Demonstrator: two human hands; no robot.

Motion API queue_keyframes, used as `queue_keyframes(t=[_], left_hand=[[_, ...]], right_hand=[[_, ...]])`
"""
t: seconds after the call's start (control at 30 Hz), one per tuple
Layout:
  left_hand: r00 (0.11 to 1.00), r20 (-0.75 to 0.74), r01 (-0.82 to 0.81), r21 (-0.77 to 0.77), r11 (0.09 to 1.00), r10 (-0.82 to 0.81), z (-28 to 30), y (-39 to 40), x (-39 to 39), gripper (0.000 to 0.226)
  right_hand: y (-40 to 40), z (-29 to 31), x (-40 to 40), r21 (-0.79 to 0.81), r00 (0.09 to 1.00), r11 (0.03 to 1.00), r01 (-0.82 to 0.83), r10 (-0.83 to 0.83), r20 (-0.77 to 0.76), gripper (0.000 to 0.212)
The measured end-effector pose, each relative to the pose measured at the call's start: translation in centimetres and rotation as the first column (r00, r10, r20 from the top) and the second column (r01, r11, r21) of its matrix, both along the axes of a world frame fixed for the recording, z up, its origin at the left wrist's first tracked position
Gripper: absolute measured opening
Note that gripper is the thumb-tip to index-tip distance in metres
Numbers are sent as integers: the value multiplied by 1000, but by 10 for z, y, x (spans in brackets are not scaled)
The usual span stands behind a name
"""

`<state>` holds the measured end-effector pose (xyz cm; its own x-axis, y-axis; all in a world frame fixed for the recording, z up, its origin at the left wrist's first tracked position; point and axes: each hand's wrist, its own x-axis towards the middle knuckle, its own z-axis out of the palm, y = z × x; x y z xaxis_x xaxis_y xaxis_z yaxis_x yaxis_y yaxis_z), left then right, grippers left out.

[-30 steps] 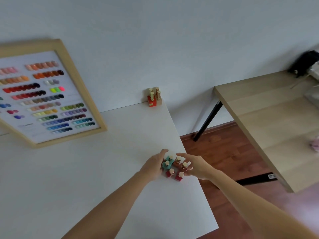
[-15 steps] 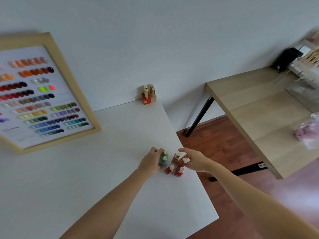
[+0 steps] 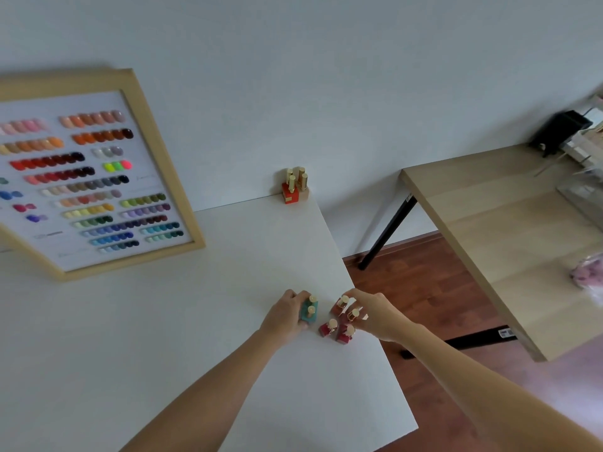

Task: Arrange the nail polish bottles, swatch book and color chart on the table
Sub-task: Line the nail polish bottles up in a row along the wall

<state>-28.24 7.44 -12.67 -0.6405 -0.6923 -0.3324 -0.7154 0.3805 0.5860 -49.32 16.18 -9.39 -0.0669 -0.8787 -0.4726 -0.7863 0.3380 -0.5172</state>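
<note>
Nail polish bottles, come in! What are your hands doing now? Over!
Left hand gripping two teal bottles. Right hand pinching reddish bottles near white table edge. Nothing in the way.

Grey wall point(image 3: 326, 76) — wooden side table point(image 3: 509, 223).
</note>
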Motion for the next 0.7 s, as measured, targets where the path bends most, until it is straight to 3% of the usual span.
queue_keyframes(t=[0.33, 0.7], left_hand=[[995, 15, -95, 8, 995, 95, 0, 5, -1, 53], [992, -8, -126, -10, 992, 126, -4, 6, -3, 52]], right_hand=[[-13, -9, -8, -69, 986, 984, -163, 161, -38, 67], [-30, -19, -13, -82, 962, 959, -271, 271, -16, 49]])
